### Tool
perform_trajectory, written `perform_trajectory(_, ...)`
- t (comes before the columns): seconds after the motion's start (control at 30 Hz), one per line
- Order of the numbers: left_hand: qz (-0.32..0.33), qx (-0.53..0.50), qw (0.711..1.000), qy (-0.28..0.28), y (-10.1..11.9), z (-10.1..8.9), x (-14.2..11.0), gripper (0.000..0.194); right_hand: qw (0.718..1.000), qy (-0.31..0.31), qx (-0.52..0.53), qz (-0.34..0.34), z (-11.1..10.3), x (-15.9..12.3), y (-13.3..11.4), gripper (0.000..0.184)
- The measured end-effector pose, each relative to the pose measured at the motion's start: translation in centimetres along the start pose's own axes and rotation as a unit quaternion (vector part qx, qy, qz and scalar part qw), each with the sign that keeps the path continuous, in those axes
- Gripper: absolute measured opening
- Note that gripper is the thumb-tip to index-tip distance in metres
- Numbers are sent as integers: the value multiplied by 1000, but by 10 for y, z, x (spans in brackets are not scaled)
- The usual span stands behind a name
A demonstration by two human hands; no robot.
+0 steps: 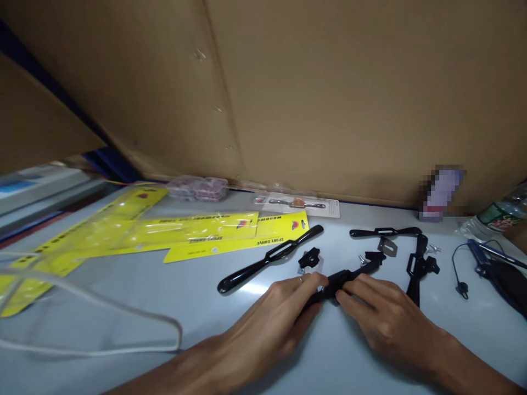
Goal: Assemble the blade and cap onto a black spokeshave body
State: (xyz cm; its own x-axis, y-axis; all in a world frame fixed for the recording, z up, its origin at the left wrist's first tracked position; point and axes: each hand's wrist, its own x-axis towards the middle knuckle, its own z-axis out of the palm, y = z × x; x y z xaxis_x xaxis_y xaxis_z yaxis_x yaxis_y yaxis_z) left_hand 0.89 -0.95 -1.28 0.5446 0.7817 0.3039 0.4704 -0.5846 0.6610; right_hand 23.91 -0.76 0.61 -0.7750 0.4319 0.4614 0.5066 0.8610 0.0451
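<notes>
A black spokeshave point(338, 281) lies low over the table between both hands. My left hand point(282, 307) is closed around its left handle, and the fingers of my right hand point(382, 310) are closed on it near the middle. My fingers hide part of it. Just beyond my left fingertips lies a small black cap plate point(309, 258). A second spokeshave body point(269, 260) rests diagonally to the left; another spokeshave body point(385, 232) lies behind my right hand. Close by are a metal blade point(388, 248) and a further black spokeshave point(412, 274) with thumbscrews point(433, 249) beside it.
Yellow packaging cards point(284, 233) and clear plastic spread across the left. Behind them stands a pinkish clear box point(197, 188) near the cardboard wall point(329, 99). A white cable point(123, 307) loops at the front left. A bottle point(496, 216) stands at the right.
</notes>
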Motion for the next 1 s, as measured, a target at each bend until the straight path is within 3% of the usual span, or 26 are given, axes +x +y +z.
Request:
perform_trajectory(0.17,-41,-8,999,2,2,1,-1,13,1000,-13,11,12,-2,3,0,34)
perform_trajectory(0.33,-54,-29,998,-8,2,-2,-1,19,999,-31,-16,-8,1,3,3,24)
perform_trajectory(0.5,-48,-49,998,-11,2,-2,0,21,997,-8,-63,-45,4,2,3,27)
perform_trajectory(0.87,-52,-76,996,0,2,-1,0,19,996,19,-83,-14,8,8,-6,31)
perform_trajectory(1.0,-61,-71,995,20,1,-1,-2,28,997,25,-74,-4,9,9,-9,33)
